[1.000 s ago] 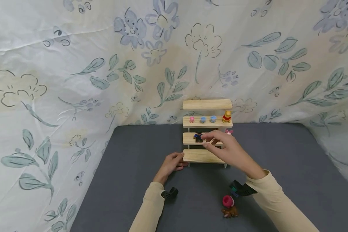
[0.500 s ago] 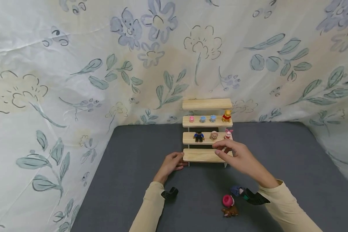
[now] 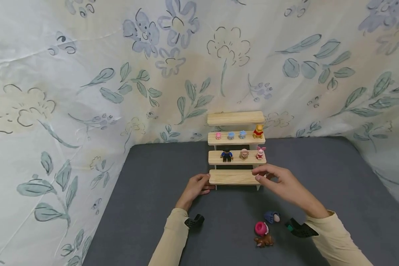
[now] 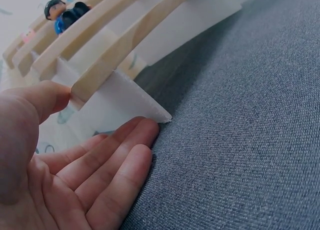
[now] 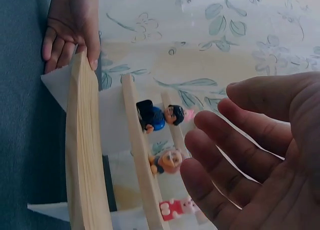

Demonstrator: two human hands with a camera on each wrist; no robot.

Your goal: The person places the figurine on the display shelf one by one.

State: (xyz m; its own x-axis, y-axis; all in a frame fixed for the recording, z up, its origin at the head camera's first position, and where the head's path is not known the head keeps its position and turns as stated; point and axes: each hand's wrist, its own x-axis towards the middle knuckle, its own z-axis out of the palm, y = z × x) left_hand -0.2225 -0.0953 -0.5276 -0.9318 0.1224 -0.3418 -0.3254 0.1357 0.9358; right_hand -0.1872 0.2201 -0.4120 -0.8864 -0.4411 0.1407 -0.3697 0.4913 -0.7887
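A small wooden step shelf (image 3: pixel 234 178) stands on the dark table. My left hand (image 3: pixel 194 188) is at its left end; in the left wrist view the thumb touches the lowest board (image 4: pixel 92 82) and the outstretched fingers lie by the white side support (image 4: pixel 125 102). Just off the right end, my right hand (image 3: pixel 286 181) hovers with loosely bent fingers and nothing in them. One step above the lowest board stand a blue-and-black toy man (image 3: pixel 227 155), a round-headed figure (image 3: pixel 244 154) and a pink piglet figure (image 3: pixel 260 153).
Higher up sit a bear in a red shirt (image 3: pixel 258 131), a tiny pink figure (image 3: pixel 218 136) and two tiny blue ones (image 3: pixel 231 135). In front on the table lie a blue toy (image 3: pixel 272 217), a round pink toy (image 3: pixel 261 228) and a brown animal (image 3: pixel 263 241). Floral cloth (image 3: pixel 229 74) hangs behind.
My right hand has drawn back from the second step toward the right and front, uncovering the round-headed figure and the piglet. My left hand stays at the shelf's end.
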